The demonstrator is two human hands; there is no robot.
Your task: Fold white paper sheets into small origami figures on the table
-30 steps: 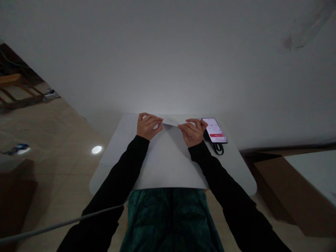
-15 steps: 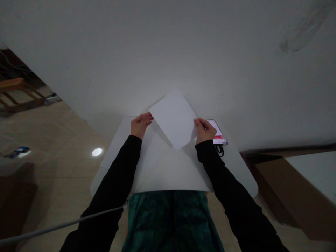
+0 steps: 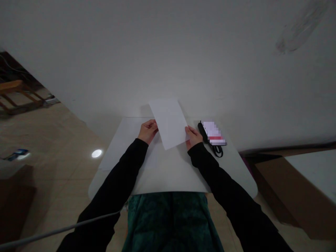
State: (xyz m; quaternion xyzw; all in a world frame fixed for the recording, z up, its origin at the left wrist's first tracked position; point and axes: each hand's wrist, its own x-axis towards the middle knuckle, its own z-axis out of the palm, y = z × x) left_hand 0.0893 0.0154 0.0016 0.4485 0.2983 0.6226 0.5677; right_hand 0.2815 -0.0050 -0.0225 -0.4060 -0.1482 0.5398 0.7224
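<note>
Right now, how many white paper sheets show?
2: a held white paper sheet at centre, a flat white paper sheet at left on the white table; more may be hidden.

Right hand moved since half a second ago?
Yes: leftward in view, judged against the phone on the table. The right hand covered part of it then; now it doesn't, holding the paper.

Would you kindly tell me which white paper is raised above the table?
It is the sheet gripped near its lower right edge by the right hand; the other white paper, toward the left of the table, lies flat.
</note>
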